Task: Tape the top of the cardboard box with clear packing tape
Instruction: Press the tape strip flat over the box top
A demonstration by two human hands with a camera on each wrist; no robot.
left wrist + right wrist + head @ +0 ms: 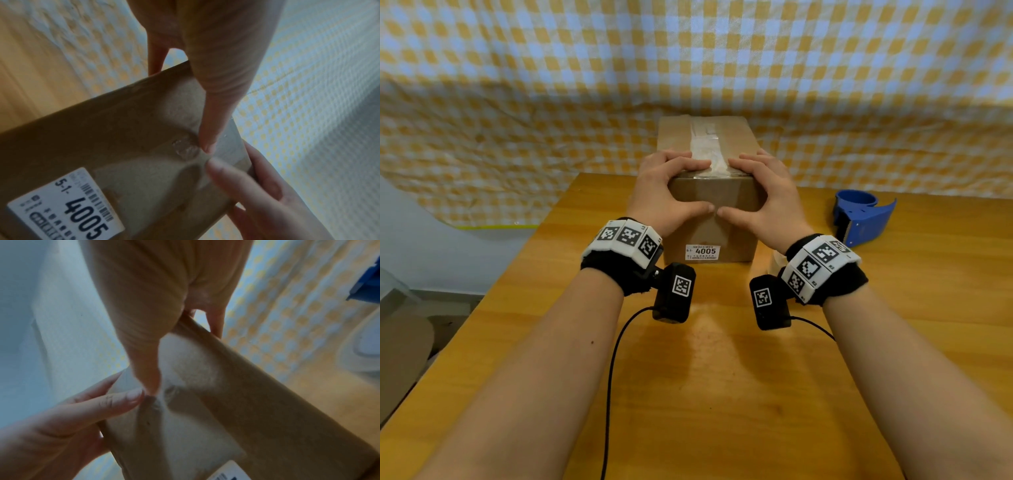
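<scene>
Cardboard box (pixel 710 219), surface's far edge: clear packing tape (pixel 703 144) on top. Both hands (pixel 671 192) wide, thumbs pressing tape end onto front. Risk: wrinkles/lift if rubbed unevenly.

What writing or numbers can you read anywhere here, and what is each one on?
"4005": large digits on the white label stuck low on the near face of the cardboard box.
"5-1-": smaller print beside it on the same label, clearest in the left wrist view.
Barcode and fine print on that label: too small to read.
Square black-and-white markers on the wristbands: patterns, not words.
Blue tape dispenser: no readable text.
</scene>
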